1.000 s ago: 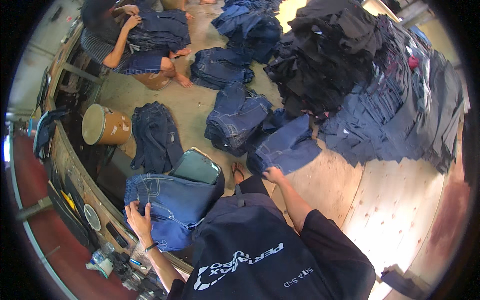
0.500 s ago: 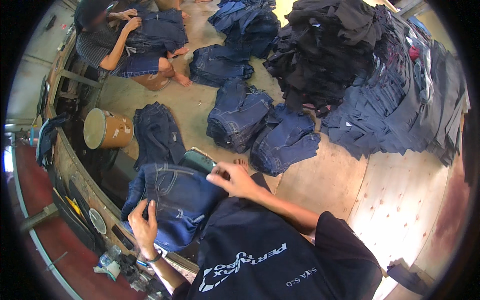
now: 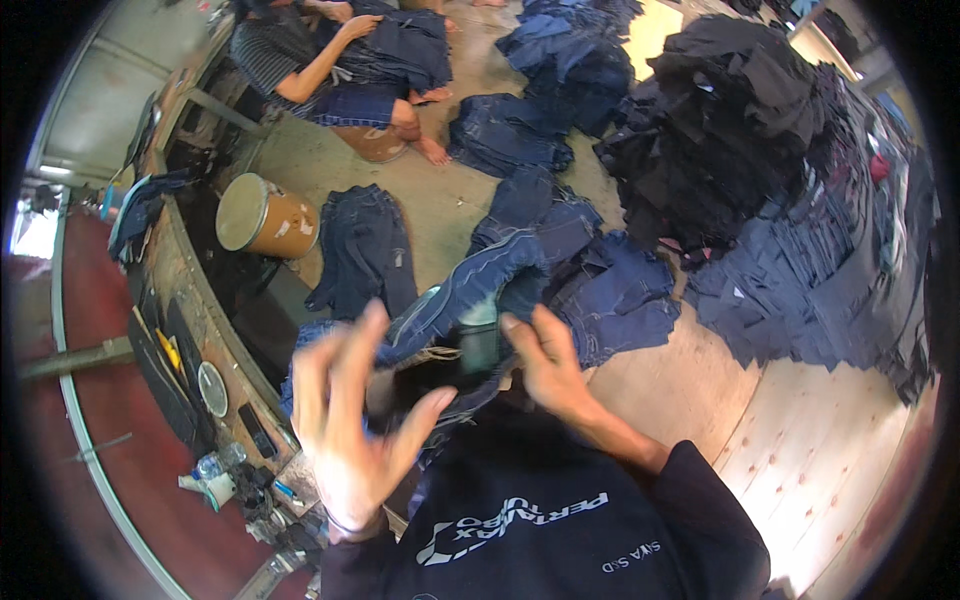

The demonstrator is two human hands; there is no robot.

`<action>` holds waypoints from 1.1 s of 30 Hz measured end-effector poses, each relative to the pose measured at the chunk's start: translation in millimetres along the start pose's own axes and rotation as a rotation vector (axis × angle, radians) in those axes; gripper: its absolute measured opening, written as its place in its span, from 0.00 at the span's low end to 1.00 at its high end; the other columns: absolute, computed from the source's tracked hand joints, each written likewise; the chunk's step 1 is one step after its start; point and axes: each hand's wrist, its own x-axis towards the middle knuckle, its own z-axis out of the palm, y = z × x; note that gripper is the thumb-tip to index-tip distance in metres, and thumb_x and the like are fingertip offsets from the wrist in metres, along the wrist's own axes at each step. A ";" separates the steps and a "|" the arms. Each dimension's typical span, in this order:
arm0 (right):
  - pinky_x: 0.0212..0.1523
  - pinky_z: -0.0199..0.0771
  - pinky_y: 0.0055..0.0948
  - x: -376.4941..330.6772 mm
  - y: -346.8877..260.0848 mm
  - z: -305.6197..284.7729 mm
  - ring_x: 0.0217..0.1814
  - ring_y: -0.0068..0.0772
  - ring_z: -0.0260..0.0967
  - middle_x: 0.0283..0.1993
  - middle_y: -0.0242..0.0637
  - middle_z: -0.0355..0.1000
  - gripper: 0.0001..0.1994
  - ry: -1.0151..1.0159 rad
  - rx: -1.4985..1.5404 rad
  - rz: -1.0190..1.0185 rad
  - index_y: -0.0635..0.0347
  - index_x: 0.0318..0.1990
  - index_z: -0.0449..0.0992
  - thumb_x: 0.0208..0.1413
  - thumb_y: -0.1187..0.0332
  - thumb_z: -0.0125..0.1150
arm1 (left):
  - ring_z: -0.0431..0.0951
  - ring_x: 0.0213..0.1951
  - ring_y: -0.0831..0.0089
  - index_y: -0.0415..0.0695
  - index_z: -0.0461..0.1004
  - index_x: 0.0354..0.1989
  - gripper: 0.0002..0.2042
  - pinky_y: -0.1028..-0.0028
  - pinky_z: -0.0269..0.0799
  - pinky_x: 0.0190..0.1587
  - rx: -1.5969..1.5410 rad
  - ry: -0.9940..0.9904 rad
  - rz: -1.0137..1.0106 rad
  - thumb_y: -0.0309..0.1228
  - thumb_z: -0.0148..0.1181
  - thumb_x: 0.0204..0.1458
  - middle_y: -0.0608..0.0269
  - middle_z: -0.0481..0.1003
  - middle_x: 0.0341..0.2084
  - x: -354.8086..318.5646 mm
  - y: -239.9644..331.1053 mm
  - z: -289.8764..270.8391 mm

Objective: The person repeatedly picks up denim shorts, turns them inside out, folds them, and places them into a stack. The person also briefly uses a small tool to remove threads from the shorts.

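Observation:
A pair of blue jeans (image 3: 462, 288) is lifted in front of my body, its dark opening facing up and frayed pale threads at one edge. My right hand (image 3: 550, 368) pinches the cloth at the right side of that opening. In front of the near left part of the jeans, my left hand (image 3: 345, 430) is raised with fingers and thumb spread, slightly blurred, and holds nothing. Part of the garment is hidden behind it.
Folded jeans (image 3: 365, 250) and a brown drum (image 3: 285, 222) lie ahead on the left. More denim (image 3: 620, 300) is on the floor beyond my right hand, beside a large dark cloth pile (image 3: 720, 140). Another person (image 3: 280, 65) sits at far left handling denim. A cluttered wooden ledge (image 3: 185, 270) runs along the left.
The jeans have gone from lying flat over my lap to being lifted and opened. My right hand has taken hold of their edge; my left hand has risen away from the cloth. The view has shifted.

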 end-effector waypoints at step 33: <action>0.76 0.62 0.41 18.3 58.8 -143.5 0.76 0.50 0.66 0.72 0.60 0.69 0.23 0.631 -0.360 -0.230 0.78 0.69 0.68 0.76 0.67 0.54 | 0.81 0.55 0.51 0.35 0.72 0.64 0.23 0.61 0.75 0.54 -0.813 -0.646 0.061 0.36 0.64 0.66 0.40 0.73 0.60 4.8 24.1 168.5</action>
